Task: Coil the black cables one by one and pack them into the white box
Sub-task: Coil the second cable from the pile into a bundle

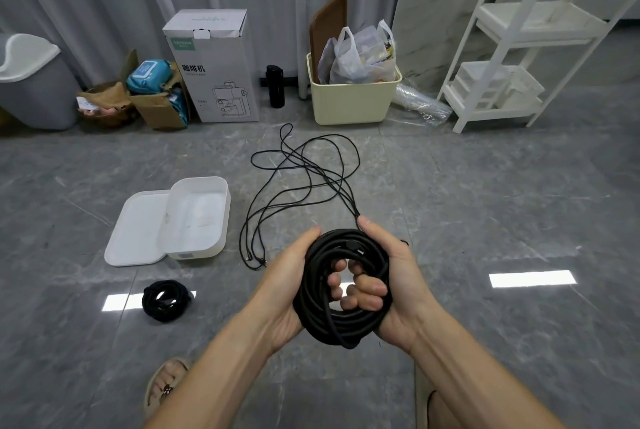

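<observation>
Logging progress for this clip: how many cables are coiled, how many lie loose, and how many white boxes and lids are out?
Coiled black cables: 2, the coil in both hands and the small coil on the floor
Loose cable tangle on the floor: 1; strand count unclear
White box: 1, open
White lid: 1
Total: 5

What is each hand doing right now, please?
Left hand: grips the thick coiled black cable.
Right hand: grips the same coil.
</observation>
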The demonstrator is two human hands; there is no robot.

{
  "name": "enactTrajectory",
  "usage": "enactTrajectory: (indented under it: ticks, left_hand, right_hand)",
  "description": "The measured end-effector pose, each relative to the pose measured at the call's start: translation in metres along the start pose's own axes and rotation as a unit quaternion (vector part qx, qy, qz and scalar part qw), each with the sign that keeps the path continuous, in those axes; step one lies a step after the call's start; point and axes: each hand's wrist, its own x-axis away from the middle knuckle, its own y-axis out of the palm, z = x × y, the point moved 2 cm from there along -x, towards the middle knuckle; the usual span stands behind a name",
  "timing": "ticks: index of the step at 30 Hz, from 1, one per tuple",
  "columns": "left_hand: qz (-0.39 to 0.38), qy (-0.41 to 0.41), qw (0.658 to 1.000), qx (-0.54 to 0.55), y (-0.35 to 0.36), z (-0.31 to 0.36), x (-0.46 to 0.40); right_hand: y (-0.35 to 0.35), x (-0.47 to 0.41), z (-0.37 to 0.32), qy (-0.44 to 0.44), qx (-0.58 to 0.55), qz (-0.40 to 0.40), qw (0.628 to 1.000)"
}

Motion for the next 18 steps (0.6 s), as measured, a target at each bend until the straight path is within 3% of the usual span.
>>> enactTrajectory:
  ticks: [3, 7, 14, 18]
  left_hand:
    - [0.01, 0.015, 1.0, 0.019, 0.001, -0.004, 0.002]
    - [0.09, 0.106, 0.984, -0.108, 0.0, -0.013, 0.005]
    - [0.137, 0.143, 0.971, -0.135, -0.009, -0.009, -0.002]
    - [0.119, 0.15, 0.967, -0.17, -0.009, -0.007, -0.004]
  right_hand:
    - [0.0, -0.001, 0.0, -0.034, -0.052, 0.037, 0.997]
    - [-0.001, -0.004, 0.002, -0.072, -0.067, 0.043, 0.994]
    - [0.005, 0.012, -0.004, 0.019, -0.055, -0.07, 0.996]
    - [0.001, 0.005, -0.002, 0.023, -0.011, -0.031, 0.999]
